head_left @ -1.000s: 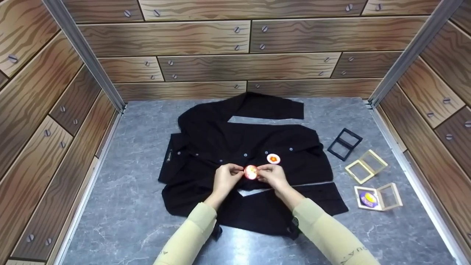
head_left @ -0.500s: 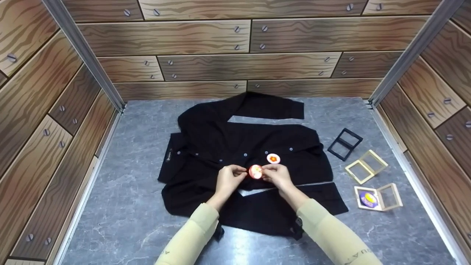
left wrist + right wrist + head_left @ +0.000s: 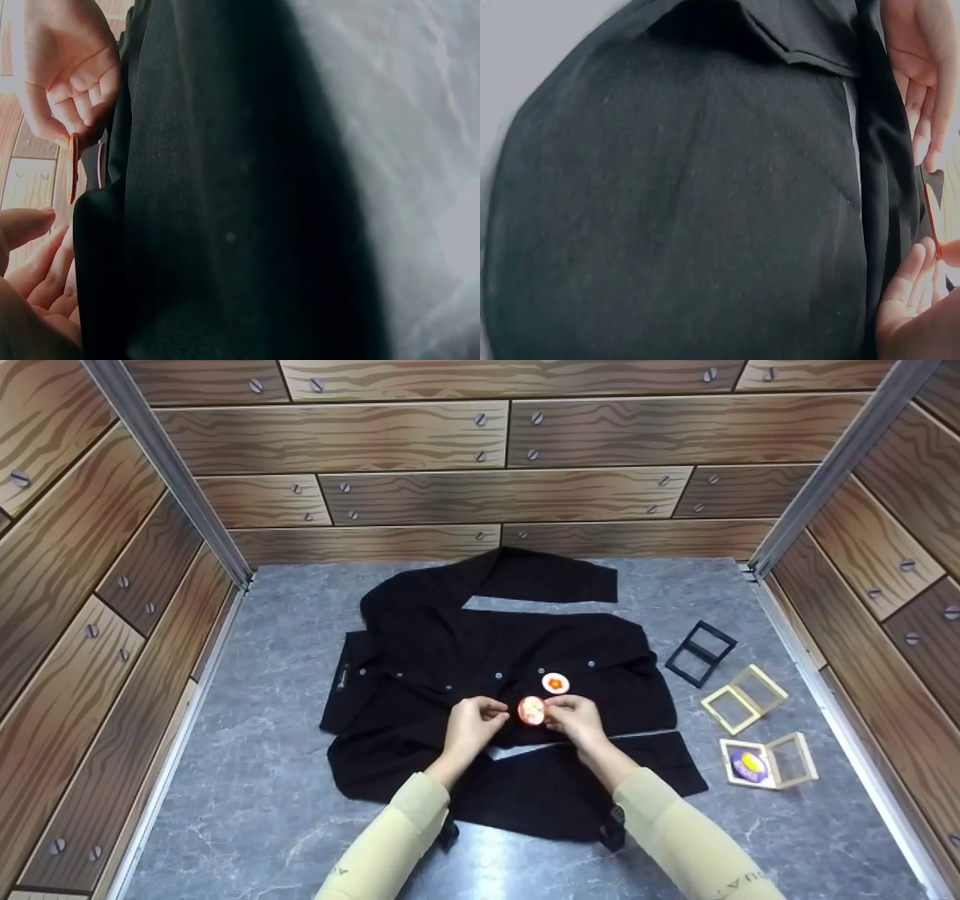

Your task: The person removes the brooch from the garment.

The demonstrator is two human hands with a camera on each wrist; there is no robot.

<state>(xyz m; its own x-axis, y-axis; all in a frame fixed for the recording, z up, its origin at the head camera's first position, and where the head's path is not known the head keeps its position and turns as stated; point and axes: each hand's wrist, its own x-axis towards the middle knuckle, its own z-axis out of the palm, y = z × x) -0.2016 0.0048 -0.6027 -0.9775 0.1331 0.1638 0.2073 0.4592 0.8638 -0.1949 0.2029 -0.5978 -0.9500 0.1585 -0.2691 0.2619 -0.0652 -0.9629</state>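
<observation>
A black long-sleeved shirt (image 3: 450,637) lies spread on the grey marbled surface, its row of small buttons showing. My right hand (image 3: 581,726) pinches the right edge of a round red and white badge (image 3: 532,710), held over the shirt front with its face bright from glare. In the right wrist view the badge (image 3: 932,210) appears edge-on, thin and orange-rimmed. To its left, apart from the badge, is my left hand (image 3: 472,729), fingers loosely bent and holding nothing visible. Just behind the held badge, a white badge with a red flower (image 3: 556,683) lies on the shirt.
Right of the shirt lie three unfolded square cases: a black case (image 3: 700,653), a pale yellow case (image 3: 744,700) and a cream case (image 3: 769,762) with a purple and yellow badge inside. Wood-patterned walls (image 3: 405,495) enclose the surface at the back and sides.
My left fingers have let go of the badge's left edge. The badge has shifted slightly to the right in my right hand, and a gap now separates it from the left hand.
</observation>
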